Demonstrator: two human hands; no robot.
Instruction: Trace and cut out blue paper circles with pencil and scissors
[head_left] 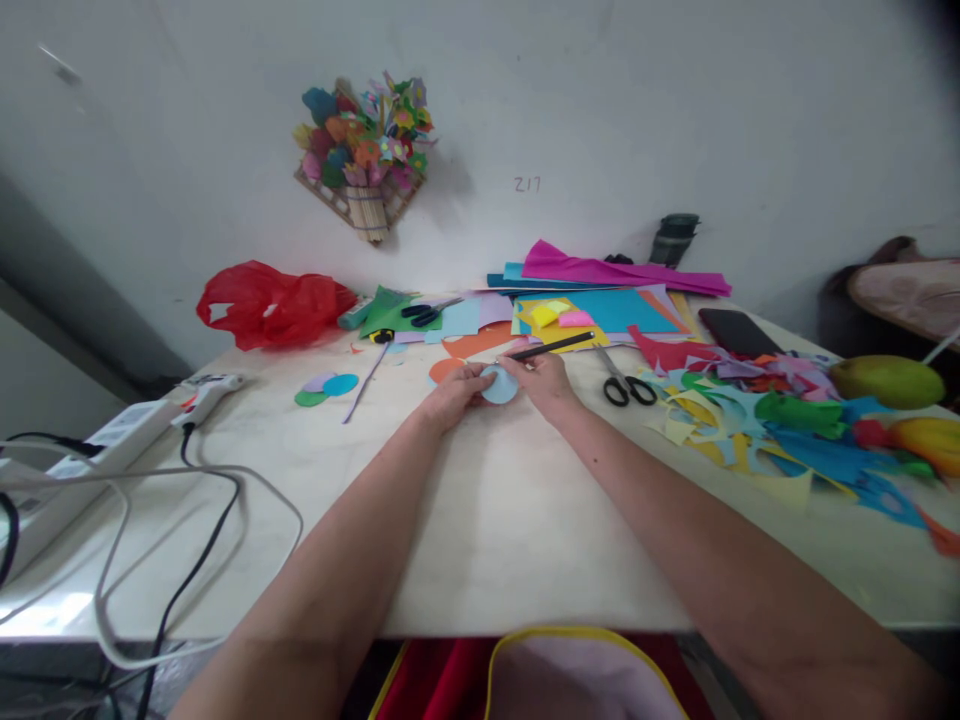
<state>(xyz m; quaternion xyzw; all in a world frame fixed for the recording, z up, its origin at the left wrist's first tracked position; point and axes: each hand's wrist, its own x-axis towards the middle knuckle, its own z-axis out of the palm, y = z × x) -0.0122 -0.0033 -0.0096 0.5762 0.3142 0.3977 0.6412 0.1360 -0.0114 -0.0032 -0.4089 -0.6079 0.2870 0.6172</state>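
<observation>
Light-blue paper disc [500, 386] pinched by the left hand [454, 393]; black stick [556, 346] gripped by the right hand [547, 383].
The disc is positioned between both hands, held at its left side. The stick's long axis is slanted from near the disc's far edge outward to the right, its free end higher in view. Contact between right hand and disc cannot be confirmed.
</observation>
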